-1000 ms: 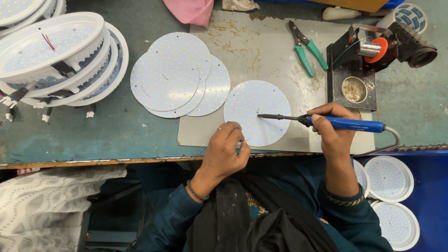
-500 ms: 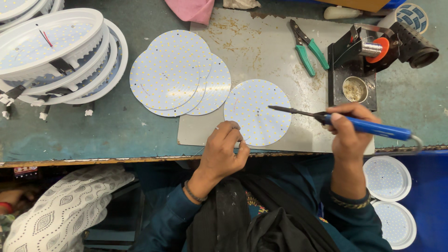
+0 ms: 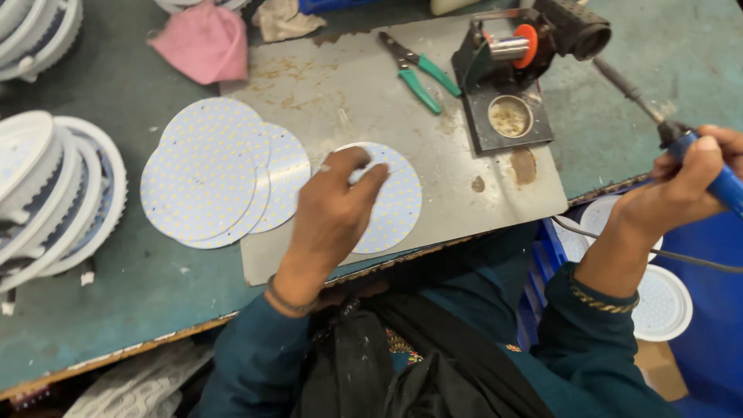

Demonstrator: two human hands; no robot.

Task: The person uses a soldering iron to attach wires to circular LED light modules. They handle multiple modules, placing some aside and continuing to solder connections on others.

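- While the left hand (image 3: pixel 334 207) rests flat, fingers spread and holding nothing, on the round white LED board (image 3: pixel 391 203), this board lies on the grey metal sheet (image 3: pixel 325 93) on the green counter (image 3: pixel 116 310), near the front edge.
- The right hand (image 3: pixel 685 186) is closed around the blue handle of the soldering iron (image 3: pixel 700 159); it is off the counter, to the right of it, well apart from the board.
- The long axis of the iron runs from the hand up and to the left, and its dark tip points toward the black iron stand (image 3: pixel 503 93) at the back of the sheet.
- The board therefore lies to the left of the iron and lower in the view; the left hand is clearly the nearer one, as it touches the board.
- A stack of similar round boards (image 3: pixel 205 182) lies just to the left of the left hand, partly on the sheet.
- Green-handled cutters (image 3: pixel 418 70) lie beside the stand, and a pink cloth (image 3: pixel 203 42) is at the back.
- White round lamp housings (image 3: pixel 54 193) are piled at the left edge.
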